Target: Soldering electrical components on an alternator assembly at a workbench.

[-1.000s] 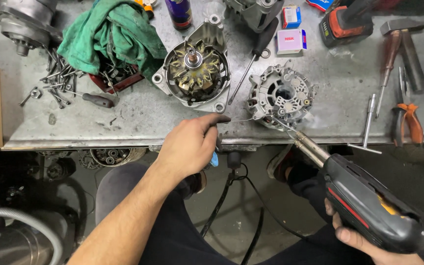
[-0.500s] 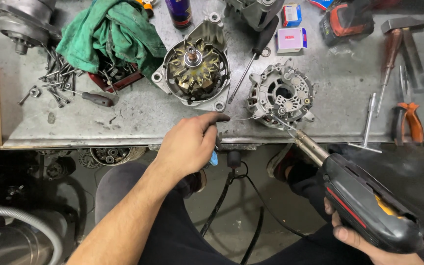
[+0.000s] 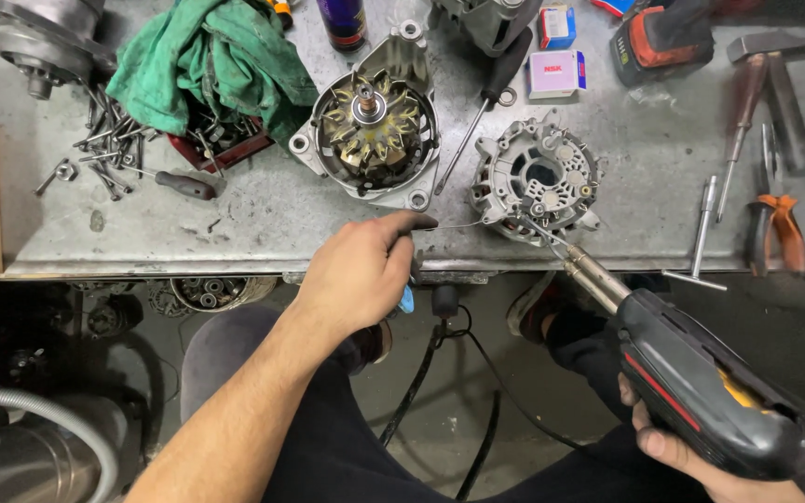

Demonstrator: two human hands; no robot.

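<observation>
At bench edge, soldering gun (image 3: 701,391) angled up-left, tip on alternator housing (image 3: 538,182)

bench front bare (image 3: 253,224), screws (image 3: 109,154) crowd left

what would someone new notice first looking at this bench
First, the black soldering gun in the right hand, its tip on the grey alternator housing at the bench edge. The left hand feeds thin solder wire toward it. Behind sits the copper-wound alternator half.
</observation>
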